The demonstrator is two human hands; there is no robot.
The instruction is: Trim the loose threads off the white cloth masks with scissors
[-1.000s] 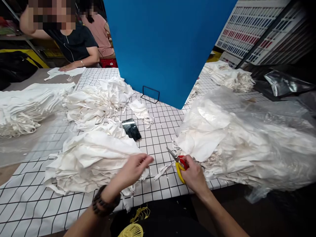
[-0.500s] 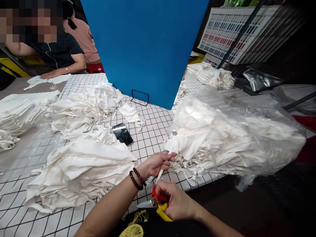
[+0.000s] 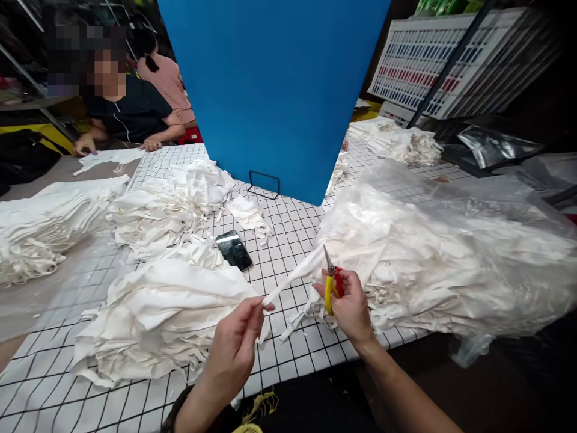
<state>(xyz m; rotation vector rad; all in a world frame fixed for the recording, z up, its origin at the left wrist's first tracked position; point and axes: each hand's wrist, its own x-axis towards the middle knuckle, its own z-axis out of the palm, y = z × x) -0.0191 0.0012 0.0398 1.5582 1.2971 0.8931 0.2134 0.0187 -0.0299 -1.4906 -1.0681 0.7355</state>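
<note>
My left hand [image 3: 238, 337] pinches the end of a white fabric piece [image 3: 293, 275], which stretches up and right toward the bagged heap. In my right hand [image 3: 351, 307] are scissors [image 3: 332, 282] with red and yellow handles, their blades pointing up and away from me. Right beside that hand, a large clear plastic bag [image 3: 505, 264] holds a heap of white fabric pieces. A layered pile of white fabric [image 3: 166, 307] lies to the left of my left hand. Loose white straps [image 3: 297, 319] hang between my hands over the grid-patterned tablecloth.
A phone [image 3: 233, 250] lies beyond the left pile, near a small white piece [image 3: 247, 213]. A tall blue board [image 3: 274, 90] stands on a wire holder [image 3: 264, 183] at the back. More white stacks [image 3: 40, 228] lie left. A co-worker [image 3: 135, 114] sits at the far left.
My left hand has drawn back left and toward me, pulling a white piece. My right hand has moved up and right with the scissors, whose blades now point away from me.
</note>
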